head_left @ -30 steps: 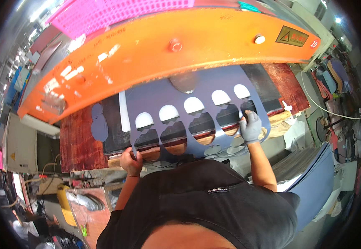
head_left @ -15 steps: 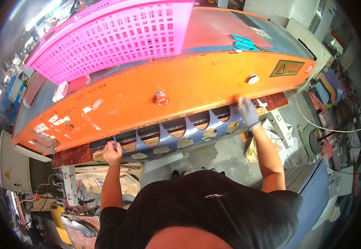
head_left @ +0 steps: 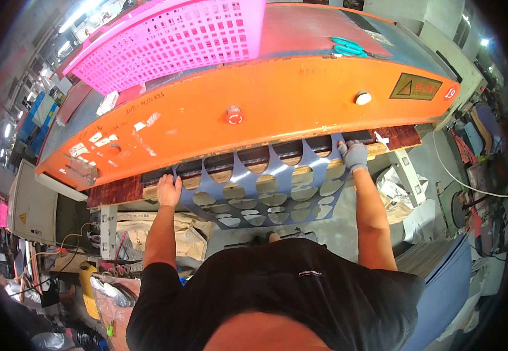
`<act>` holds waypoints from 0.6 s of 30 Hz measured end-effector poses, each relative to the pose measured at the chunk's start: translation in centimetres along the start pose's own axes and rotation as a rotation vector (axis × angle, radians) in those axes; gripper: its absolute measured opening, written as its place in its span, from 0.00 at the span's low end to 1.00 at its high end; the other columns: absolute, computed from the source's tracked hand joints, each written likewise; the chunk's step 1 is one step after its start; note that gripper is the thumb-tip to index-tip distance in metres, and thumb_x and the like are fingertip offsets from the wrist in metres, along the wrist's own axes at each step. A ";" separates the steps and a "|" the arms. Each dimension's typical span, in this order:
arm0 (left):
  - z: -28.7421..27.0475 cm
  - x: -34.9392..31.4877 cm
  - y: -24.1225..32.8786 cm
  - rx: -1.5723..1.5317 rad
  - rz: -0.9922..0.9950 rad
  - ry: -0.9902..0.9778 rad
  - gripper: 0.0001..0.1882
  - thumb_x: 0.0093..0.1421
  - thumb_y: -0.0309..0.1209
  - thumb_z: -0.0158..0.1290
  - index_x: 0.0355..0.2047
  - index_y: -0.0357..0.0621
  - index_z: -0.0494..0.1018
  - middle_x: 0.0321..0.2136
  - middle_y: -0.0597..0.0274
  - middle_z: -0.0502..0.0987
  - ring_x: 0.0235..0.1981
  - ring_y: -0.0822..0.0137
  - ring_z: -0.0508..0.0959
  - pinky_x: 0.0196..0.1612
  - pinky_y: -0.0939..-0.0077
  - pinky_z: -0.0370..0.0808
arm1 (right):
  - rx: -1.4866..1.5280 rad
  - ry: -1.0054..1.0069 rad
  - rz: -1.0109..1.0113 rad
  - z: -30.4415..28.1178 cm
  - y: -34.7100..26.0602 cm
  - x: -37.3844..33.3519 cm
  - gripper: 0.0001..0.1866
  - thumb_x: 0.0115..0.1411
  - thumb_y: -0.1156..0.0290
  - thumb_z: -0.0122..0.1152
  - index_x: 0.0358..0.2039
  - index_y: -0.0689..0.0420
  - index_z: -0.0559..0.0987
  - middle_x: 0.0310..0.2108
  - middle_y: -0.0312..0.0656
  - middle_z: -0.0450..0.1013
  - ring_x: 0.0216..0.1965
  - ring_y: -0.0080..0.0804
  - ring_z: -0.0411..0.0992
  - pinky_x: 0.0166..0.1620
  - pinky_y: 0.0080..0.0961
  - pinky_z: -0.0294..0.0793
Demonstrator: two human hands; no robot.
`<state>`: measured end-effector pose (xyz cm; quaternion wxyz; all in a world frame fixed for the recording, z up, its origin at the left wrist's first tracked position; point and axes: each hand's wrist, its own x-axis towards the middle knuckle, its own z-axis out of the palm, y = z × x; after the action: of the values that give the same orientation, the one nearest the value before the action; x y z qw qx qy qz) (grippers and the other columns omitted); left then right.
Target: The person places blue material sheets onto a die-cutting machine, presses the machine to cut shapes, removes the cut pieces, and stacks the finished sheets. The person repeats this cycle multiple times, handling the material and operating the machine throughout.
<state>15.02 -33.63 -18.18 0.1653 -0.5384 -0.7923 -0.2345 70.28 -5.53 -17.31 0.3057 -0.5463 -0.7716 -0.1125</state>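
Observation:
A blue sheet [head_left: 277,177] with rows of rounded cut-out holes hangs from the front edge of an orange press [head_left: 172,126] toward my body. My bare left hand [head_left: 169,190] is closed at the sheet's upper left corner, thumb along its edge. At the upper right corner, my right hand [head_left: 355,155], in a grey glove, has its fingers curled over the sheet's edge. Between the hands, the sheet's scalloped top strips lie over a dark slab and the wooden board [head_left: 377,148] under the press; the far end is hidden there.
On top of the press stand a pink plastic basket [head_left: 178,44] and teal-handled scissors [head_left: 348,47]. A red button [head_left: 234,115] and a white button [head_left: 363,97] stick out in front. Brown sacks [head_left: 175,231] lie below left; stacked blue-grey sheets [head_left: 447,286] stand at right.
The sheet has come farther out toward me, and more rows of holes hang in view. My right hand, blurred before, now rests at its right corner. The head view has shifted slightly.

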 end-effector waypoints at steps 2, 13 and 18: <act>-0.2 0.1 0.4 -0.017 -0.028 0.004 0.15 0.54 0.40 0.51 0.24 0.38 0.68 0.29 0.49 0.70 0.36 0.46 0.69 0.40 0.55 0.67 | 0.024 -0.081 0.031 0.0 0.3 0.3 0.23 0.57 0.49 0.51 0.23 0.56 0.79 0.25 0.51 0.73 0.30 0.51 0.71 0.37 0.45 0.69; -4.3 -10.6 3.0 -0.057 0.051 0.155 0.12 0.51 0.35 0.52 0.20 0.41 0.66 0.22 0.52 0.67 0.27 0.49 0.68 0.30 0.56 0.64 | 0.087 0.049 -0.026 -4.5 2.3 -10.0 0.16 0.57 0.58 0.54 0.21 0.56 0.76 0.24 0.49 0.71 0.29 0.50 0.67 0.36 0.43 0.64; -8.2 -17.7 4.8 -0.032 0.094 0.203 0.11 0.48 0.34 0.53 0.18 0.42 0.65 0.21 0.54 0.65 0.25 0.51 0.68 0.28 0.58 0.64 | 0.086 0.012 0.059 -10.2 2.3 -16.6 0.13 0.58 0.60 0.55 0.33 0.58 0.74 0.27 0.45 0.71 0.33 0.45 0.69 0.37 0.39 0.67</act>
<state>26.01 -50.45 -19.51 0.2467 -0.5512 -0.7415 -0.2924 79.51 -22.70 -19.51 0.3366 -0.5543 -0.7577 -0.0734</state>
